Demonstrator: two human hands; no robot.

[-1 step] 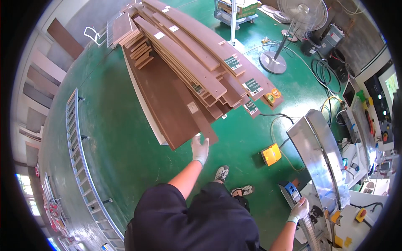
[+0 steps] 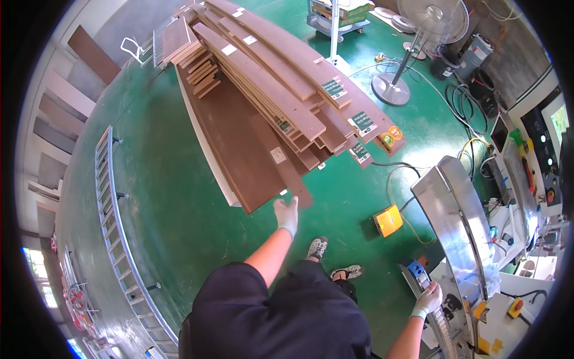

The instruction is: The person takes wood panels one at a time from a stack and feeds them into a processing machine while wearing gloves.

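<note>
Left hand (image 2: 287, 214), gloved and open, reaches to the near end of a narrow brown board (image 2: 286, 170) in the board stack (image 2: 269, 90) on the green floor (image 2: 161, 197). Right hand (image 2: 428, 299), gloved, grips the machine edge (image 2: 439, 326). 1 yellow pedal box (image 2: 388, 220), 1 fan (image 2: 431, 18).

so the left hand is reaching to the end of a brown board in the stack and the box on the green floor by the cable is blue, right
Not quite. In the head view the box on the green floor by the cable is yellow, not blue. The rest holds: the gloved left hand reaches to the end of a brown board in the stack.
</note>
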